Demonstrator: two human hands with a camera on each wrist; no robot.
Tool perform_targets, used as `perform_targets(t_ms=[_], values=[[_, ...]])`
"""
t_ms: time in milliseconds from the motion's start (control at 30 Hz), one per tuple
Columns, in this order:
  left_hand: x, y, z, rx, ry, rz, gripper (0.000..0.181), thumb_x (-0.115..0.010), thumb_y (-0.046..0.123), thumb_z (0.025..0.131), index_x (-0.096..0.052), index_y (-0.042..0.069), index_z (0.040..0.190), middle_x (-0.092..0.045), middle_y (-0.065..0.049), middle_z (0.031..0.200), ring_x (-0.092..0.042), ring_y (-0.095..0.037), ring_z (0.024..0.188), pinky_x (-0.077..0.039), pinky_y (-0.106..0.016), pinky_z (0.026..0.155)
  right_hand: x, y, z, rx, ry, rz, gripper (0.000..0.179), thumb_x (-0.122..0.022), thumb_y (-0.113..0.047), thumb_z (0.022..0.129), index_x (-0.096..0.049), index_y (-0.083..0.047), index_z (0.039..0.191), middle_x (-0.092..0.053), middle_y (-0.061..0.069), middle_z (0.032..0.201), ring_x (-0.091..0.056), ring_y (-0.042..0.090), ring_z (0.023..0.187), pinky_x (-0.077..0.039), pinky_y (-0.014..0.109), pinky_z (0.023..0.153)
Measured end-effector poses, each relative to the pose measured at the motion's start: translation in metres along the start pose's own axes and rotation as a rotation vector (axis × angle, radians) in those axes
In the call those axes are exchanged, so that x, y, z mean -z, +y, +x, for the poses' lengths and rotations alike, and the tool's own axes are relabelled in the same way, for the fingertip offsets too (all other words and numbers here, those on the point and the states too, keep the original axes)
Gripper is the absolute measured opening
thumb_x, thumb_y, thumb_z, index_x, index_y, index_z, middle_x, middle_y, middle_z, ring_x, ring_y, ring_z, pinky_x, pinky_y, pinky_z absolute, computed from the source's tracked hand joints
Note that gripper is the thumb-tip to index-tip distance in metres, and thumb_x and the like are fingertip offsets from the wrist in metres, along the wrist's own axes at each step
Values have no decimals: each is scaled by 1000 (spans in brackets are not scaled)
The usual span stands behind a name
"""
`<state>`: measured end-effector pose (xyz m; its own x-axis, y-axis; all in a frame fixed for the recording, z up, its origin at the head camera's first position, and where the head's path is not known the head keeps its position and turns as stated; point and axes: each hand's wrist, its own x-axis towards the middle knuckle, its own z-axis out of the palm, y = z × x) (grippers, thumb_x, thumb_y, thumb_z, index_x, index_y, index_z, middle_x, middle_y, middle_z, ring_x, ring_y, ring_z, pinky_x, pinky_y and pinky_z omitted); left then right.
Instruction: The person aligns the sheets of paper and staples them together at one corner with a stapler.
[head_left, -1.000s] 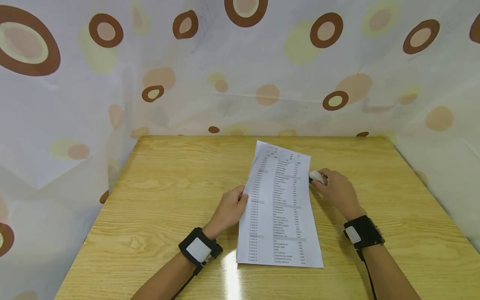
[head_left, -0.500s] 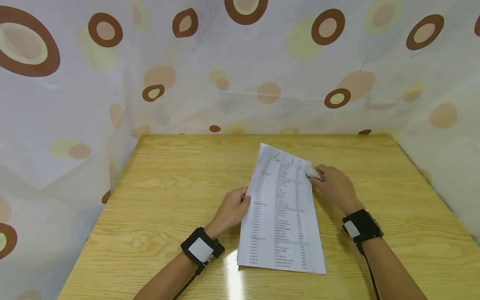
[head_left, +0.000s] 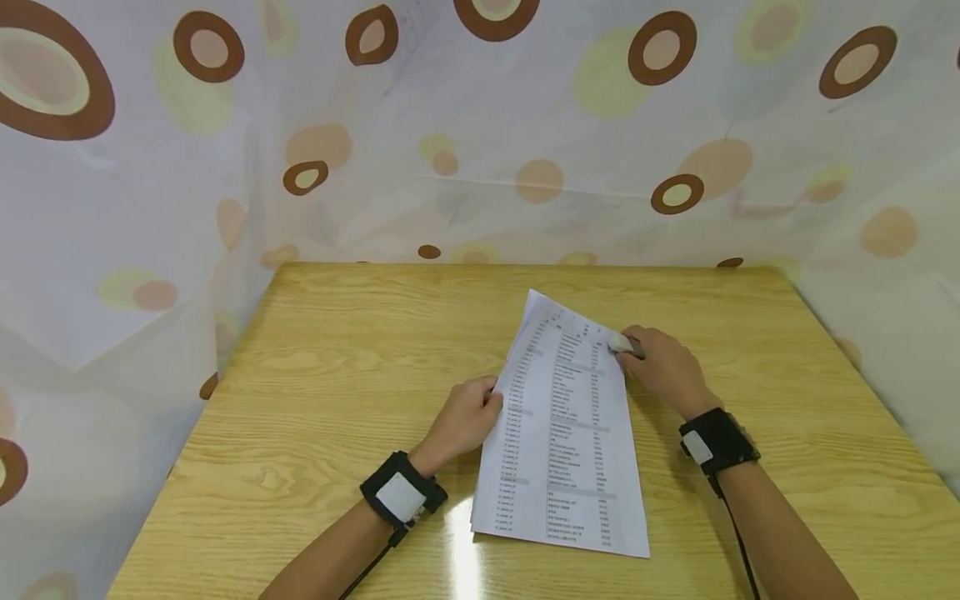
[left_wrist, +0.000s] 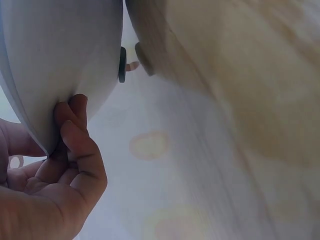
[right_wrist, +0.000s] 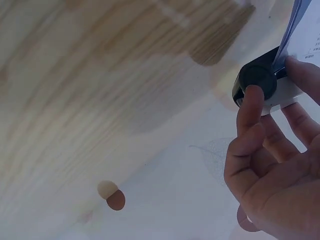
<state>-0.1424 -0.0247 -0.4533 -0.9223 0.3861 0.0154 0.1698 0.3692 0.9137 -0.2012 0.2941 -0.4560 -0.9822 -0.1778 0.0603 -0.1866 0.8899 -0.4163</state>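
Note:
In the head view, a small stack of printed paper sheets (head_left: pixel 558 433) is held up at a tilt over the table. My left hand (head_left: pixel 465 417) pinches the stack's left edge; in the left wrist view its fingers (left_wrist: pixel 82 145) bend the sheets slightly. A small white-and-black hole punch (head_left: pixel 622 343) sits over the upper right edge of the paper. My right hand (head_left: pixel 663 367) grips it from the right. In the right wrist view, fingers curl round the punch's round black base (right_wrist: pixel 257 82), and the sheets' edge enters its slot.
The wood-grain table (head_left: pixel 360 350) extends on both sides of the hands, with glare near the front. A patterned sheet (head_left: pixel 480 208) with brown ovals encloses its back and sides. Black straps (head_left: pixel 720 439) with cables sit on both wrists.
My right hand has brought the hole punch left and slightly up, from beside the paper to over its right edge. The stack's top has shifted slightly right; my left hand keeps its hold.

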Motion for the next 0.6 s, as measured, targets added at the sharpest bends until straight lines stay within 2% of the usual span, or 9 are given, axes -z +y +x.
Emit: perform_targets(t_ms=[300, 600], values=[[0, 0, -1, 10, -13, 6, 27, -43, 5, 103, -64, -6, 117, -67, -3, 77, -63, -13, 57, -44, -25, 44, -5, 0, 7, 3, -64, 7, 34, -63, -14, 99, -59, 2, 129, -61, 26, 122, -56, 34, 95, -45, 52, 82], [0, -1, -1, 6, -19, 21, 29, -43, 6, 103, -64, -6, 120, -69, -4, 81, -63, -12, 57, -42, -24, 43, -8, -2, 16, -9, -101, -32, 33, -65, -13, 97, -61, 3, 126, -63, 24, 118, -55, 33, 94, -45, 49, 81]])
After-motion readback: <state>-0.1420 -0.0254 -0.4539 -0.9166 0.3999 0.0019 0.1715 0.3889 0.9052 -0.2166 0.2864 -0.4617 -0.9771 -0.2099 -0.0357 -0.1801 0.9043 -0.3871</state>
